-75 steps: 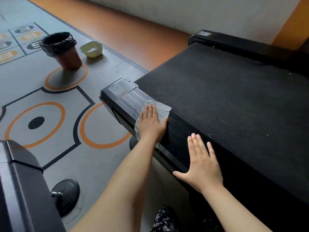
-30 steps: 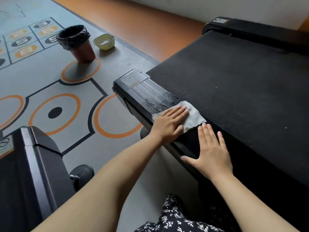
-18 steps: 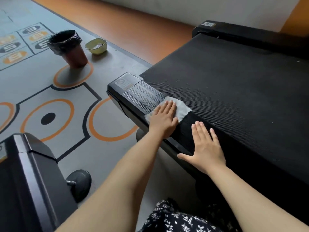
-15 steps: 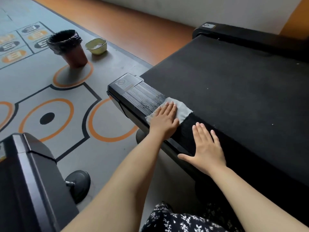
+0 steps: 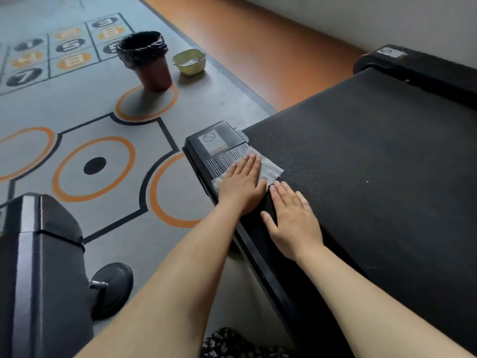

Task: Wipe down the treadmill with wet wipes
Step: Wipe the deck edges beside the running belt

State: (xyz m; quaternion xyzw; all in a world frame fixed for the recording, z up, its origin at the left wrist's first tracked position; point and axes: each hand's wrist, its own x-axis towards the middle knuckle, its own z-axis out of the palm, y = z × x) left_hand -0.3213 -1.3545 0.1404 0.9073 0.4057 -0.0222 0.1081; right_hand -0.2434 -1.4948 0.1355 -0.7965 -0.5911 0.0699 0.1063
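The black treadmill (image 5: 374,161) fills the right side, its ribbed left side rail (image 5: 222,156) ending in a cap with a sticker. A white wet wipe (image 5: 269,169) lies flat on that rail, at the edge of the belt. My left hand (image 5: 242,184) presses on the wipe with straight fingers pointing away from me. My right hand (image 5: 293,218) rests flat on the belt right beside it, fingers straight, holding nothing.
A brown bin with a black liner (image 5: 148,60) and a small yellow-green tub (image 5: 189,62) stand on the grey patterned mat (image 5: 98,120) at the far left. Another black machine with a round foot (image 5: 44,275) is at the near left. Orange floor runs along the wall.
My left hand has slid the wipe farther up the rail toward the end cap. My right hand now lies closer to the left hand on the belt.
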